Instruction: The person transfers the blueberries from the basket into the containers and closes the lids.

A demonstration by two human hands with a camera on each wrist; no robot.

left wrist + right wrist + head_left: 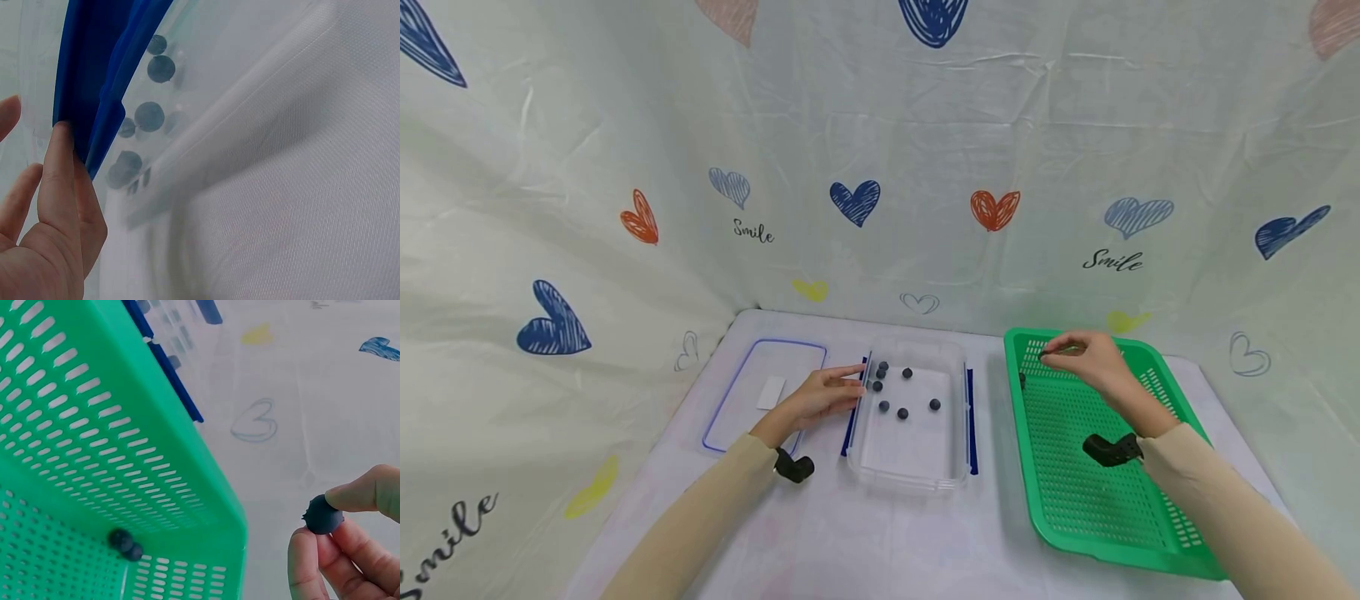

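Note:
My right hand pinches a blueberry between thumb and fingers, over the far left part of the green basket. Two more blueberries lie against that basket's wall in the right wrist view. At the clear plastic container, my left hand rests its extended fingers along the left side. Its fingertips touch a blue latch flap there. Several blueberries are scattered inside the container, mostly towards its far and left parts.
A clear lid with a blue rim lies flat left of the container, with a white label on it. Another blue flap sticks out on the container's right. Behind the table hangs a heart-printed curtain.

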